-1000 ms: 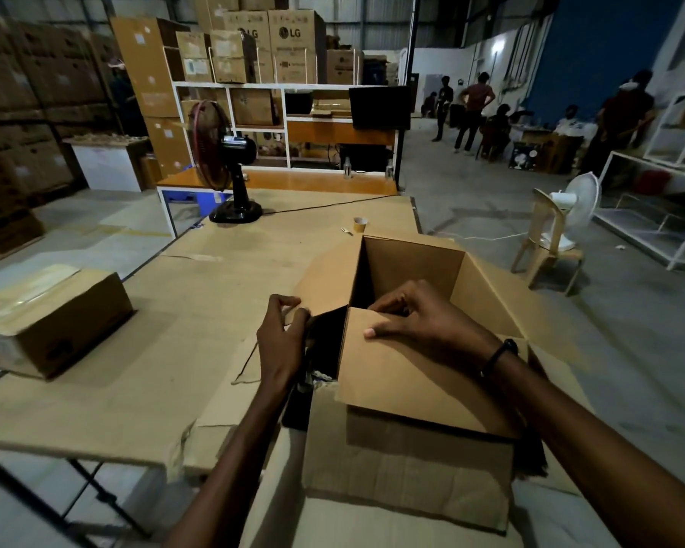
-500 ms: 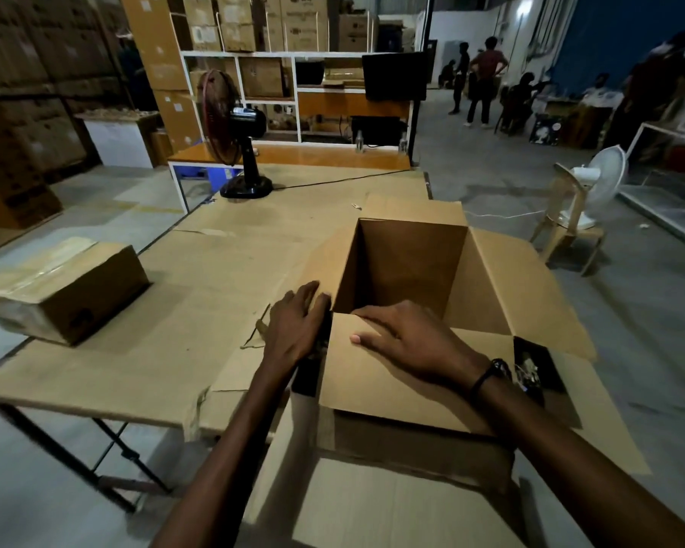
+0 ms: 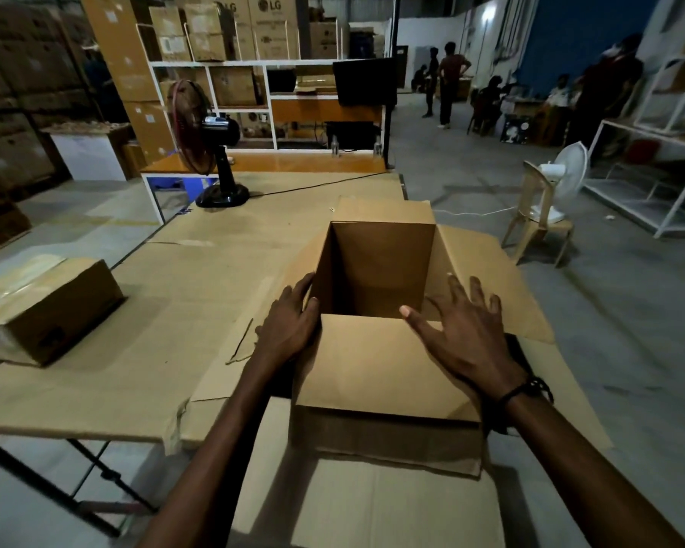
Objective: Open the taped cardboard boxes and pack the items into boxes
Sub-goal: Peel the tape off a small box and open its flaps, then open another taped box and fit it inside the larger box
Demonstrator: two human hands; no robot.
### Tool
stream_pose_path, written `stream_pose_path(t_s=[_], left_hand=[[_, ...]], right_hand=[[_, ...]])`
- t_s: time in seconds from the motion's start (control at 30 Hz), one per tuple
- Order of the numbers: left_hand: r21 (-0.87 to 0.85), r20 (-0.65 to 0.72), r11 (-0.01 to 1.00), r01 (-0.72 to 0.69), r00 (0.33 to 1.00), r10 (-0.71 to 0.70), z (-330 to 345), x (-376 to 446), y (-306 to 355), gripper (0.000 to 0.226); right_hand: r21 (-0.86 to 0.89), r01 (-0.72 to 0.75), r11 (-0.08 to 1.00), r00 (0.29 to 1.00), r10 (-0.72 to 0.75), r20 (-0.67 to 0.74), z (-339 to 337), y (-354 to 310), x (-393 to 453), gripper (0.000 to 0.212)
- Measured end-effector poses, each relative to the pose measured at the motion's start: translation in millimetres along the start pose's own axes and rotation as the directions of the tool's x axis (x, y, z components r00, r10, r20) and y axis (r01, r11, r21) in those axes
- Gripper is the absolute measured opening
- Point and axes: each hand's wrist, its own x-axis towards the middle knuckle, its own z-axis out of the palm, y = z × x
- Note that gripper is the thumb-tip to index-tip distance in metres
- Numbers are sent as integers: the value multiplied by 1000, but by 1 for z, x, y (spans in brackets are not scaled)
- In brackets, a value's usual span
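Observation:
An open cardboard box (image 3: 376,267) stands at the near edge of the table, all its flaps spread outward and its inside dark. My left hand (image 3: 289,326) lies against the box's left rim, fingers stretched along the left flap. My right hand (image 3: 459,334) is spread flat with straight fingers at the box's near right corner, touching the near flap (image 3: 372,373) and the right flap (image 3: 487,270). A second box, sealed with clear tape (image 3: 44,306), sits on the table at the far left.
The table (image 3: 182,286) is covered in cardboard sheets. A black pedestal fan (image 3: 210,140) stands at its far end with a cable running right. Shelves of boxes lie behind; a plastic chair with a white fan (image 3: 546,203) and several people are at the right.
My right hand has slid from the near flap toward the right corner and spread its fingers. The left hand has flattened against the left rim. The view has tipped downward.

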Motion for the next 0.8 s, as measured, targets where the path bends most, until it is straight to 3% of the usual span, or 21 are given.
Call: stream_pose_path(t_s=[0.1, 0.27, 0.43, 0.57, 0.67, 0.8], left_hand=[[-6, -18, 1000, -24, 1000, 24, 0, -6, 5, 69], [-88, -38, 996, -8, 999, 4, 2, -11, 1, 53], [-131, -202, 988, -78, 978, 50, -8, -29, 5, 49], [-172, -377, 977, -126, 925, 53, -25, -46, 3, 32], [-224, -499, 968, -117, 867, -10, -39, -63, -1, 27], [-331, -553, 940, -84, 824, -121, -66, -84, -19, 21]], right_hand=[[51, -52, 997, 998, 50, 41, -3, 4, -4, 99], [91, -27, 996, 998, 21, 64, -6, 0, -3, 97], [168, 106, 980, 988, -84, -133, -14, -17, -3, 76], [466, 242, 851, 951, -111, -290, -27, -57, -9, 51], [599, 310, 739, 939, -139, -315, -30, -90, -16, 38], [677, 324, 661, 945, -189, -267, -23, -137, -24, 35]])
